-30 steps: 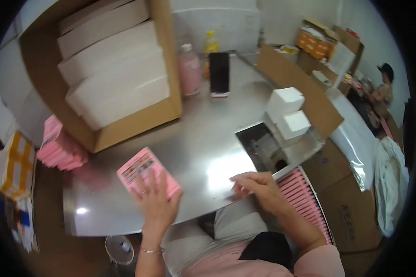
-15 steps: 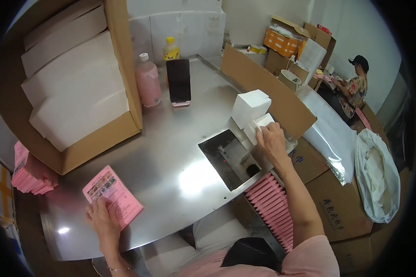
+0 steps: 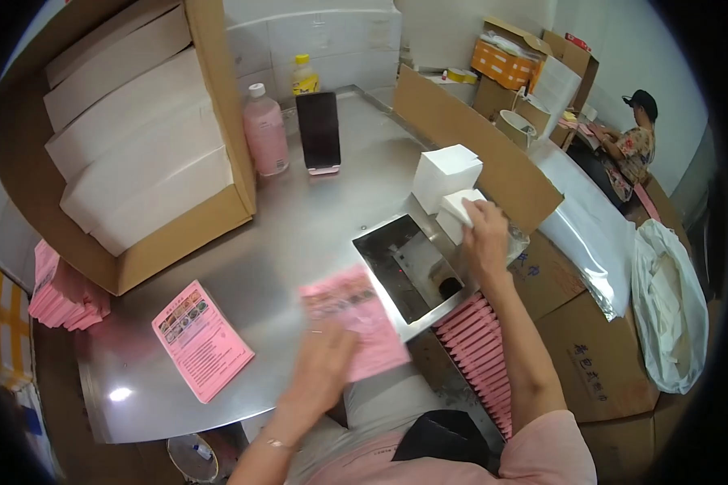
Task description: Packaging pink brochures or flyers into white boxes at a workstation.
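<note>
My left hand (image 3: pixel 322 365), smeared a little by motion, holds a single pink printed packet (image 3: pixel 366 319) over the steel table's front edge, just left of a rectangular opening (image 3: pixel 406 267). Its fingers lie over the packet's near left part. To the left, a neat stack of the same pink packets (image 3: pixel 204 343) rests on the table. Beyond the opening, my right hand (image 3: pixel 487 242) has its fingers bent over the edge of a small stack of white folded paper (image 3: pixel 453 217). A taller white paper stack (image 3: pixel 446 178) stands behind it. My right fingertips are partly hidden.
A cardboard box (image 3: pixel 247 162) of white paper bundles stands at left, with more pink packets (image 3: pixel 65 287) beside it. A phone on a stand (image 3: pixel 319 133) and a pink bottle (image 3: pixel 267 133) stand behind. Filled pink packets (image 3: pixel 481 356) line up below right. Another person (image 3: pixel 635 149) sits far right.
My left hand has moved right from the pink stack, carrying one packet toward the opening. My right hand stays at the small white paper stack. The view has shifted slightly.
</note>
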Demonstrator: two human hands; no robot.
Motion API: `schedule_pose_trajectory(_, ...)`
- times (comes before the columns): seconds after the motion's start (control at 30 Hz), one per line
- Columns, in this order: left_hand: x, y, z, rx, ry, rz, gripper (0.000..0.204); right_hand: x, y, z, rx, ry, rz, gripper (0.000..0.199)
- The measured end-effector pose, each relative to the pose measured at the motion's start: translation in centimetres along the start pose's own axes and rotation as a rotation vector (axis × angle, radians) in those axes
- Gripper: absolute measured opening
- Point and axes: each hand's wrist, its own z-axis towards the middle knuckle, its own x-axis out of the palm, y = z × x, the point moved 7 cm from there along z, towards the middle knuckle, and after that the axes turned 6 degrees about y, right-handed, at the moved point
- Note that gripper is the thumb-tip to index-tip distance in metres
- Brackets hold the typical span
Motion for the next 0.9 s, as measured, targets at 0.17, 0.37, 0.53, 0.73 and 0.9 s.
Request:
schedule_pose_trajectory(0.17,-1.1,1.6,-0.4,-0.059,-0.074,-0.067,0.054,0.5,20.2,-11.4,-0.781,0.569,0.293,0.035)
schedule_pose_trajectory(0.37,0.7,0.7,1.1,-0.263,-0.134,0.095,0.092,4.4,20.2,-6.4,-0.57,0.482,0.131,0.033)
schedule_pose_trajectory(0.53,-0.4,2.3,-0.8,-0.288,0.058,0.225,0.068,-0.1,18.2,-5.4,-0.587,0.342,0.398,0.033)
schedule_pose_trajectory(0.73,-1.2,1.1,-0.1,-0.31,-0.096,0.35,0.054,0.5,1.2,-0.1,0.014,0.108,-0.385,0.027)
schedule_pose_trajectory(0.9,-1.3,1.3,-0.2,-0.249,-0.101,0.328,0.053,1.7,0.1,0.0,-0.054,0.119,-0.181,0.016)
